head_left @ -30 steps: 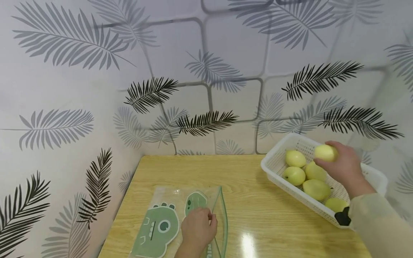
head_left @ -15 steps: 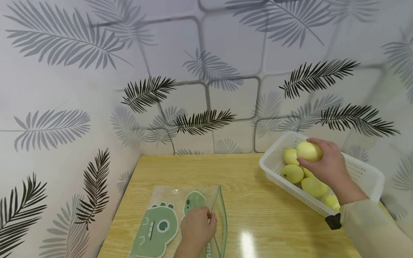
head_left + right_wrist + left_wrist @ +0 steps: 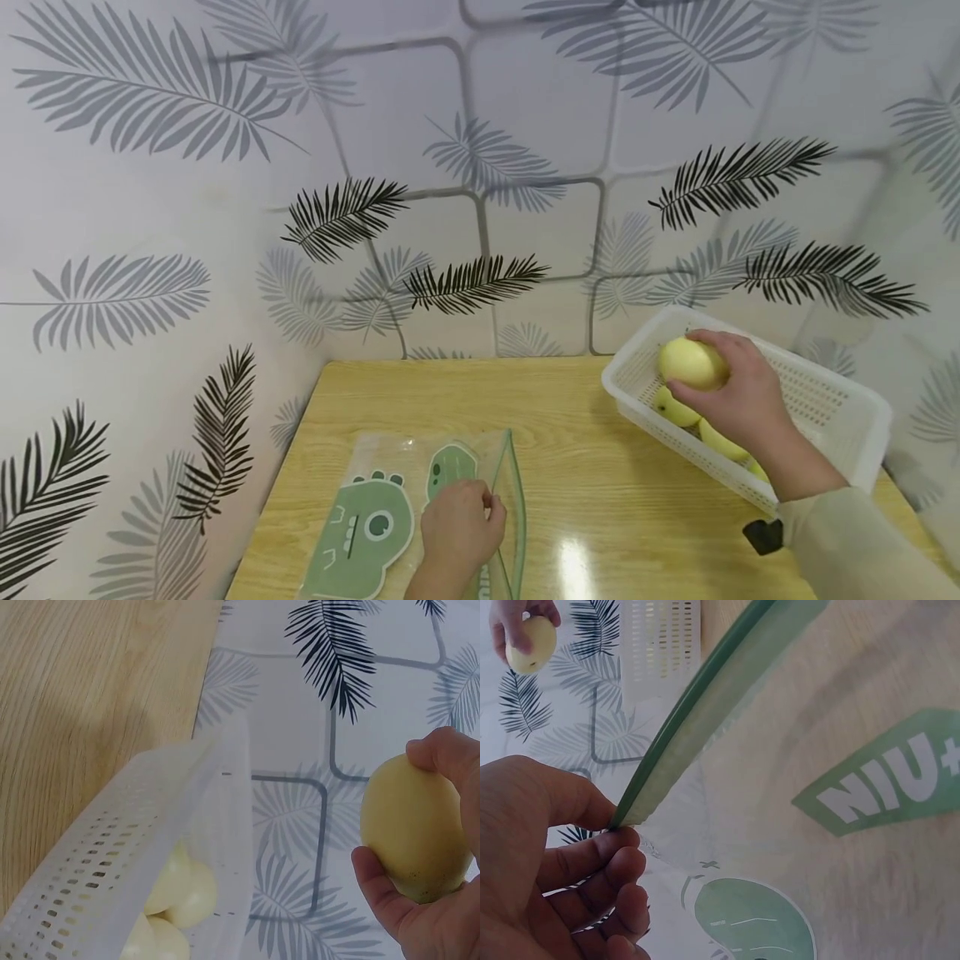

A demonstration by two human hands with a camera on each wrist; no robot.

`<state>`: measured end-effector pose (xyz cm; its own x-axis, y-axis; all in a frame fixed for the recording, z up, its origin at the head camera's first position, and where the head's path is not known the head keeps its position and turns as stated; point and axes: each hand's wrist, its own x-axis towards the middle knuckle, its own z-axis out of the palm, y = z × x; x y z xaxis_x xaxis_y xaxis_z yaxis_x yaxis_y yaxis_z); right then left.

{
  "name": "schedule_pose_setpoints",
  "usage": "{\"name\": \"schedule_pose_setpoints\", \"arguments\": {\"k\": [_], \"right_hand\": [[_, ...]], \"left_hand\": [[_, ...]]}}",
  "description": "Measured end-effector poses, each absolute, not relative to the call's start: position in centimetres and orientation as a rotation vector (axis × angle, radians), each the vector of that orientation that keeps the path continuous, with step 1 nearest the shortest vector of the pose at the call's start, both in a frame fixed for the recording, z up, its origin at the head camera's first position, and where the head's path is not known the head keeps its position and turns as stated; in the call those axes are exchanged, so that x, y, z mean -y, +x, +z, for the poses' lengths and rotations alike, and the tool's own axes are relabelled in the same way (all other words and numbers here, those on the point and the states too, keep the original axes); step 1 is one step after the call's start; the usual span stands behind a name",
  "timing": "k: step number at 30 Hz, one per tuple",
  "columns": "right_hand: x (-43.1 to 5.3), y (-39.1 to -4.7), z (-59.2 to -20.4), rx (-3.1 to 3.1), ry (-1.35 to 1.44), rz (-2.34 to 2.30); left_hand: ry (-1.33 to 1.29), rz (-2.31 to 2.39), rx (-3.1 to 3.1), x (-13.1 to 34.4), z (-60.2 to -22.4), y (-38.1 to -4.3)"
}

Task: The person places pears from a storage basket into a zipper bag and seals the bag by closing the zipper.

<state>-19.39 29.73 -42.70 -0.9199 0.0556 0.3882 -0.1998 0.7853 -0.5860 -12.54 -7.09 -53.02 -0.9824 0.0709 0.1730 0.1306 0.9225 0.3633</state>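
Observation:
In the head view my right hand grips a yellow pear above the left end of a white perforated plastic basket. The right wrist view has the thumb and fingers curled round the pear, held clear of the basket's rim. More yellow pears lie in the basket, partly hidden by its wall. My left hand pinches the green edge of a clear plastic bag printed with green dinosaurs. The bag lies on the table, its green-edged mouth parted toward the right.
The wooden table meets a leaf-patterned wall at the back and left. The basket stands at the table's right, close to the back wall. A black strap piece shows at my right sleeve.
My right hand has moved left with the pear, from over the basket's middle to its left end. My left hand stays on the bag's edge.

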Motion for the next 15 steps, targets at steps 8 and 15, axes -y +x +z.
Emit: {"name": "schedule_pose_setpoints", "arguments": {"k": [8, 15], "right_hand": [[-26.7, -18.8, -43.0, 2.508, 0.220, 0.956], [-24.5, -18.3, -44.3, 2.474, 0.276, 1.019]], "left_hand": [[-0.137, -0.562, 2.940, 7.1, -52.5, -12.5], [-0.139, -0.552, 2.936, 7.1, -52.6, -12.6]]}}
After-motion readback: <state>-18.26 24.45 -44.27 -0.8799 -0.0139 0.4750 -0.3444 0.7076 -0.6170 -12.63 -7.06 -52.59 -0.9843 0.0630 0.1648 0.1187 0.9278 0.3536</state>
